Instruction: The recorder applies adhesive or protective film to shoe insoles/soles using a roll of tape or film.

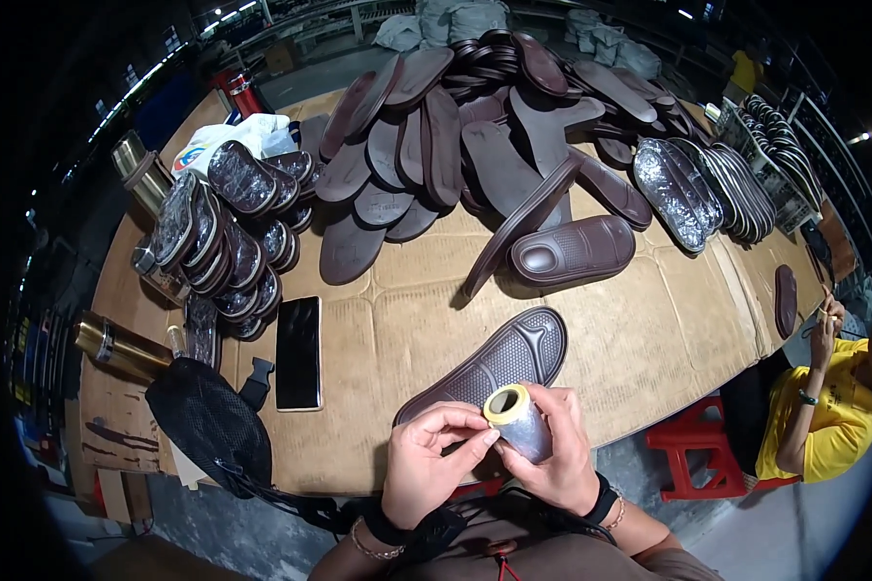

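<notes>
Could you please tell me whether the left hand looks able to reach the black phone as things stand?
Probably yes: the phone lies uncovered on the cardboard, and nothing stands between it and the left hand, though that hand is at the roll of clear film.

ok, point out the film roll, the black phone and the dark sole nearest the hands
Film roll (528,433), head view: wound film on its side, below the yellow rim.
Black phone (298,353), head view: middle of its dark face.
Dark sole (499,363), head view: patterned upper face.
</notes>
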Demonstrator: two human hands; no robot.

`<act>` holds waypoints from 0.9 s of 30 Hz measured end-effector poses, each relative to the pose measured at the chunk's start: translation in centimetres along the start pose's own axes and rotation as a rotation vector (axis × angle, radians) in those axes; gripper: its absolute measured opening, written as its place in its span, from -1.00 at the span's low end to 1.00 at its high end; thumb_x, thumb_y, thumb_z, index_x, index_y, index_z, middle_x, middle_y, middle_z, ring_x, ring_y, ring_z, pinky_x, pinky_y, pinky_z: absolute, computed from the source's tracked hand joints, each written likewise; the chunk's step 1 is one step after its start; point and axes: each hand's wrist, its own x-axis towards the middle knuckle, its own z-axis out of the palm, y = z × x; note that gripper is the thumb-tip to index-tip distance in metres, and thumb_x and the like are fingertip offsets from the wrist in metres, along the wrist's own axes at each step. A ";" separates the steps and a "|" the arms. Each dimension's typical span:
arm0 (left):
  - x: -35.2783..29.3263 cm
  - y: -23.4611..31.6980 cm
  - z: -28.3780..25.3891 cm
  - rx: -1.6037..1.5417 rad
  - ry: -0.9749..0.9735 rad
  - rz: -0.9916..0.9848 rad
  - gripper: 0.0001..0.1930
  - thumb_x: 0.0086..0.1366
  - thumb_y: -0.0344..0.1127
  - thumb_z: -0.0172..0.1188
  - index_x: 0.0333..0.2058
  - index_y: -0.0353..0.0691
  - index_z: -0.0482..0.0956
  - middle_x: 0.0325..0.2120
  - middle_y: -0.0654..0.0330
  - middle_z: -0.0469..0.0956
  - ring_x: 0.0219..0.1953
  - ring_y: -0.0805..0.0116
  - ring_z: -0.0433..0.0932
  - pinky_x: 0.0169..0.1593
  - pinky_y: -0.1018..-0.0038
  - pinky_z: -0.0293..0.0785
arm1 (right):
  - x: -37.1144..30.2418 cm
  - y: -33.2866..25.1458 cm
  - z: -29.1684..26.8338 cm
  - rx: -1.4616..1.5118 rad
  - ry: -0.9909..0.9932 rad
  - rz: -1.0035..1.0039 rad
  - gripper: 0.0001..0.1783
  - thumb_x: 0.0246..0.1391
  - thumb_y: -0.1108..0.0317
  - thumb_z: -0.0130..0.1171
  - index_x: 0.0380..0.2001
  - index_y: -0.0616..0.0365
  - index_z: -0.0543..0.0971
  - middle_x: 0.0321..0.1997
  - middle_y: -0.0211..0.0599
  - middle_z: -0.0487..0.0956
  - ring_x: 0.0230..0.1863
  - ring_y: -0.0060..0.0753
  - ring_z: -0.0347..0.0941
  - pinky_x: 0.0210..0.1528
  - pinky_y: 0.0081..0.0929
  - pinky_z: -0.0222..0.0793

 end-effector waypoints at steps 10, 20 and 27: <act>0.1 0.0 -0.2 -0.018 -0.069 -0.024 -0.84 0.30 -0.75 0.24 -0.21 -0.43 0.53 -0.09 0.11 0.50 -0.04 0.47 0.55 0.08 0.51 0.59 | 0.0 -0.4 -0.3 0.057 -0.057 0.047 -0.10 -0.04 0.35 0.52 0.37 0.26 0.36 -0.02 0.01 0.47 -0.03 -0.03 0.44 0.06 -0.22 0.43; 0.2 0.6 -1.6 -0.007 -0.218 -0.080 -0.84 0.27 -0.71 0.28 -0.23 -0.37 0.54 -0.11 0.10 0.53 -0.04 0.46 0.54 0.07 0.49 0.54 | -0.3 0.7 -0.7 0.542 -0.183 0.253 -0.32 0.10 0.41 0.40 0.23 0.30 0.34 -0.03 -0.15 0.51 -0.02 -0.32 0.54 0.09 -0.37 0.47; -0.1 1.1 -1.8 -0.027 -0.254 -0.265 -0.87 0.36 -0.67 0.23 -0.21 -0.34 0.49 -0.15 0.16 0.56 -0.10 0.51 0.58 0.04 0.53 0.55 | 0.6 0.7 -2.1 0.451 -0.245 0.172 -0.34 -0.03 0.43 0.51 0.17 0.19 0.49 0.01 -0.31 0.50 0.03 -0.49 0.50 0.08 -0.47 0.47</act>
